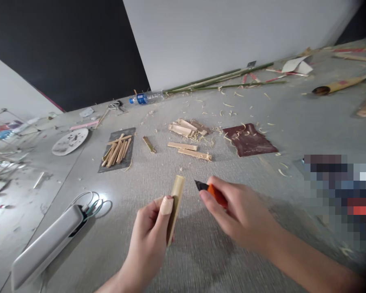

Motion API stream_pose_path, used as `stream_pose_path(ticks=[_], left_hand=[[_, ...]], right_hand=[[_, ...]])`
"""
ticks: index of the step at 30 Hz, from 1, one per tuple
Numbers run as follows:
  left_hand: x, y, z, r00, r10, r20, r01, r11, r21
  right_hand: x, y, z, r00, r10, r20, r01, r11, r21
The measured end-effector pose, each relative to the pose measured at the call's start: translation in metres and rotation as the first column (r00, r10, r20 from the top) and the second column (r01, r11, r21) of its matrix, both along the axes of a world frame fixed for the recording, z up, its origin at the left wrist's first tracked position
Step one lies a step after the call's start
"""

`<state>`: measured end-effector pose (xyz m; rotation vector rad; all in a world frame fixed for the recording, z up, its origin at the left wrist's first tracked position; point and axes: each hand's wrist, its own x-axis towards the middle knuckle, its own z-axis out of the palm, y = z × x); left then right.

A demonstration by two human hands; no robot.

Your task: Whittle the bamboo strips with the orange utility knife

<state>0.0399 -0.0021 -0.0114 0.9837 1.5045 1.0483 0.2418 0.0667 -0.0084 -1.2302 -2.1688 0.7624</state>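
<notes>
My left hand (154, 232) is closed around a bamboo strip (178, 189), which it holds upright with the top end free. The thumb, wrapped in a light bandage or tape, presses along the strip's side. To the right, my right hand (239, 211) grips an orange utility knife (218, 196). The knife's dark blade points up and left toward the strip, with a small gap between them. Beyond the hands lie two flat bamboo pieces (195, 154) and a pile of wider bamboo pieces (187, 128) among curled shavings.
Thin sticks (117, 150) lie on a dark sheet (131, 134). Brown sandpaper (253, 140) is at the right, a white power bank (49, 246) with cables at the left. Farther off are a plate (70, 142), a plastic bottle (146, 97) and long green bamboo stalks (219, 79) by the wall.
</notes>
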Motion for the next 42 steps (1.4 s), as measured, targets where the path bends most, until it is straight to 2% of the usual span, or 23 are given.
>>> stream_pose_path(ticks=[6, 10, 20, 24, 29, 34, 39, 40, 42], left_hand=[[0.002, 0.000, 0.000, 1.000, 0.003, 0.001, -0.003, 0.999, -0.036], [0.001, 0.002, -0.001, 0.998, 0.025, 0.057, -0.023, 0.999, -0.047], [0.001, 0.003, -0.003, 0.982, 0.025, 0.189, -0.012, 0.998, -0.067], [0.002, 0.004, -0.002, 0.980, 0.043, 0.195, -0.027, 0.996, -0.085], [0.004, 0.005, 0.000, 0.982, 0.040, 0.185, -0.023, 0.996, -0.091], [0.001, 0.004, -0.006, 0.972, 0.028, 0.233, -0.008, 0.996, -0.085], [0.001, -0.004, -0.005, 0.955, 0.022, 0.296, 0.003, 0.996, -0.086], [0.004, -0.008, -0.003, 0.957, 0.011, 0.290, 0.016, 0.996, -0.091], [0.013, -0.017, 0.002, 0.961, -0.029, 0.276, 0.061, 0.992, -0.109]], right_hand=[[-0.003, -0.006, 0.001, 0.989, 0.130, -0.070, -0.135, 0.988, -0.080], [-0.004, -0.008, 0.003, 0.973, 0.196, -0.123, -0.206, 0.976, -0.075], [-0.005, -0.005, -0.005, 0.963, 0.268, -0.004, -0.268, 0.963, -0.038], [-0.004, -0.004, -0.007, 0.962, 0.270, 0.031, -0.268, 0.962, -0.041], [-0.002, -0.004, -0.006, 0.954, 0.294, 0.048, -0.292, 0.955, -0.057], [-0.002, -0.008, -0.002, 0.952, 0.304, 0.045, -0.302, 0.952, -0.050], [-0.002, -0.004, 0.000, 0.958, 0.281, 0.049, -0.281, 0.960, -0.011], [0.001, 0.001, 0.000, 0.970, 0.237, 0.048, -0.237, 0.971, -0.016], [0.010, 0.015, -0.001, 0.997, 0.045, 0.066, -0.044, 0.999, -0.017]])
